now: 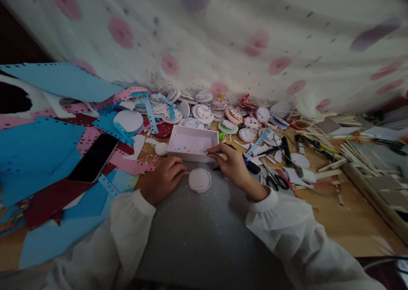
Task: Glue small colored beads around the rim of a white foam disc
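A white round disc (199, 180) lies on a grey mat (204, 230) in front of me. My left hand (164, 178) rests on the mat just left of the disc, fingers curled, fingertips close to its edge. My right hand (230, 160) is shut on a thin tool whose tip reaches over the near rim of a shallow white box (190, 142). The box holds small coloured dots. Both arms wear white sleeves.
Blue, pink and dark red punched paper sheets (38, 145) cover the left side, with a black phone (94, 157) on top. Several decorated discs (204, 111) pile up behind the box. Scissors (274, 177), pens and wooden sticks (353, 152) lie right. A spotted cloth hangs behind.
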Available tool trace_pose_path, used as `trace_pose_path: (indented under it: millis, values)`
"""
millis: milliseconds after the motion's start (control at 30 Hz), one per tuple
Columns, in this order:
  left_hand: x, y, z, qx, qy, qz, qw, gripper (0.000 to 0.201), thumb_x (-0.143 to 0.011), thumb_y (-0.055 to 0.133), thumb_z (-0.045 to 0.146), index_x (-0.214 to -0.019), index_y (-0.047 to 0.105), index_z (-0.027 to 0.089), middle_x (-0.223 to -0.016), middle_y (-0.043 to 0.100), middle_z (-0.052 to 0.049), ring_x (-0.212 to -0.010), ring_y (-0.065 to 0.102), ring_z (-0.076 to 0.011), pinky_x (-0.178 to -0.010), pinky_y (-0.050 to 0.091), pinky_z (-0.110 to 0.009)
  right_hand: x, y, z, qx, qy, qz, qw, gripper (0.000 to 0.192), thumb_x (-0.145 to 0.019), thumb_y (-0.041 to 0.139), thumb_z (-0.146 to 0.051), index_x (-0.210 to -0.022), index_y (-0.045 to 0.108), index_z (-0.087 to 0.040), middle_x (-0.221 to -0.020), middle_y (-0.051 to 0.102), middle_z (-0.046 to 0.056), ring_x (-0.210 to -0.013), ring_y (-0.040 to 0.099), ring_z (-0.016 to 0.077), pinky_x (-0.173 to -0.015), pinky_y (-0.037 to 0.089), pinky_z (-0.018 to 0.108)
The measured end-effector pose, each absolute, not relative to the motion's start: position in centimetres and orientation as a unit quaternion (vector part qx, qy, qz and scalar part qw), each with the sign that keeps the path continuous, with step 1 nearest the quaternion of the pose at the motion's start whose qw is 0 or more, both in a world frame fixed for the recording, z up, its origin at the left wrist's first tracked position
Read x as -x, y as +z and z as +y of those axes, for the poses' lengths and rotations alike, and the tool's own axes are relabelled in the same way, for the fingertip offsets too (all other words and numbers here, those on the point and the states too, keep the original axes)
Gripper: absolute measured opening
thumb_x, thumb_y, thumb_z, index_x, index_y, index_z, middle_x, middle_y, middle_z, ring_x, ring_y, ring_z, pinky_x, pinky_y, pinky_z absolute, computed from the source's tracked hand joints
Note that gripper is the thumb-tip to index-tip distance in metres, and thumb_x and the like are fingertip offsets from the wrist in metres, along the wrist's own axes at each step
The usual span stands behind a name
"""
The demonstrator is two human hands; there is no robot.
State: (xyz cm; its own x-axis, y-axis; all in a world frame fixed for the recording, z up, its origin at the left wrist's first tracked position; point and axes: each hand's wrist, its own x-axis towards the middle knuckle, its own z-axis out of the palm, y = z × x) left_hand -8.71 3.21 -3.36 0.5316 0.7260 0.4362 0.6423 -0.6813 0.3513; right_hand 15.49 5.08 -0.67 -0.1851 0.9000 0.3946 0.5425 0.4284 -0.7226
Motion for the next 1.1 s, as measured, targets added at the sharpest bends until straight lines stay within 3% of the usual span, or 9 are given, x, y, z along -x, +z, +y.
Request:
trace_pose_path:
  millis: [200, 333, 433, 600, 767, 1000, 1100]
  values:
    - [9.2, -3.4, 3.4, -0.852, 0.329, 0.407, 0.017, 0.024, -0.096, 0.046, 0.025, -0.077, 0.06, 0.016, -0.087, 0.064, -0.007, -0.087, 0.058, -0.0206, -0.083, 0.045, -0.039, -15.4, -0.5, 4.8, 0.48, 0.224, -0.743, 0.409, 0.012, -0.081, 0.056, -0.012, -0.085, 0.063, -0.021, -0.089, 0.073, 0.006, -0.086, 0.068, 0.0204, -0.075, 0.053, 0.033]
    - [9.0, -3.6, 3.6, -0.839, 0.344, 0.421, -0.013, 0.02, -0.094, 0.051, 0.028, -0.108, 0.062, 0.018, -0.114, 0.065, -0.01, -0.11, 0.057, -0.0236, -0.098, 0.041, -0.041, -15.3, -0.6, 4.1, 0.467, 0.235, -0.759, 0.387, 0.024, -0.078, 0.05, -0.004, -0.088, 0.063, -0.022, -0.088, 0.073, 0.004, -0.083, 0.068, 0.0186, -0.073, 0.053, 0.031]
    - [9.0, -3.8, 3.8, -0.855, 0.32, 0.406, -0.027, 0.024, -0.094, 0.05, 0.02, -0.116, 0.06, 0.018, -0.107, 0.07, -0.006, -0.101, 0.063, -0.0197, -0.099, 0.038, -0.04, -15.4, -0.6, 3.7, 0.467, 0.225, -0.756, 0.399, 0.021, -0.081, 0.052, -0.007, -0.09, 0.063, -0.023, -0.087, 0.072, 0.003, -0.082, 0.068, 0.0183, -0.073, 0.052, 0.031]
    - [9.2, -3.9, 3.7, -0.861, 0.34, 0.375, -0.036, 0.022, -0.092, 0.049, 0.008, -0.104, 0.065, 0.017, -0.096, 0.073, -0.004, -0.089, 0.066, -0.0166, -0.093, 0.039, -0.039, -15.8, -0.2, 4.1, 0.506, 0.095, -0.737, 0.437, 0.008, -0.082, 0.061, -0.016, -0.084, 0.065, -0.023, -0.082, 0.068, 0.004, -0.082, 0.06, 0.0216, -0.073, 0.046, 0.035]
    - [9.3, -4.0, 3.6, -0.861, 0.341, 0.375, -0.033, 0.023, -0.091, 0.05, 0.008, -0.106, 0.064, 0.017, -0.097, 0.073, -0.005, -0.087, 0.066, -0.0176, -0.095, 0.038, -0.041, -15.7, -0.5, 4.4, 0.519, -0.029, -0.779, 0.351, 0.013, -0.08, 0.061, -0.011, -0.08, 0.066, -0.023, -0.076, 0.065, 0.003, -0.08, 0.057, 0.022, -0.077, 0.035, 0.039]
    - [9.5, -4.1, 3.6, -0.866, 0.341, 0.366, -0.023, 0.026, -0.09, 0.051, 0.005, -0.11, 0.063, 0.017, -0.101, 0.073, -0.005, -0.092, 0.066, -0.017, -0.097, 0.038, -0.042, -15.1, -1.3, 4.8, 0.524, -0.07, -0.791, 0.308, 0.015, -0.077, 0.06, -0.007, -0.077, 0.065, -0.021, -0.071, 0.063, 0.002, -0.076, 0.056, 0.0213, -0.073, 0.03, 0.036]
    - [9.4, -4.1, 3.6, -0.863, 0.346, 0.367, -0.025, 0.026, -0.09, 0.05, 0.006, -0.109, 0.064, 0.018, -0.1, 0.073, -0.004, -0.091, 0.066, -0.017, -0.096, 0.039, -0.042, -15.1, -1.2, 5.0, 0.529, -0.057, -0.778, 0.334, 0.013, -0.078, 0.06, -0.01, -0.077, 0.065, -0.022, -0.072, 0.064, 0.002, -0.076, 0.057, 0.0209, -0.073, 0.031, 0.036]
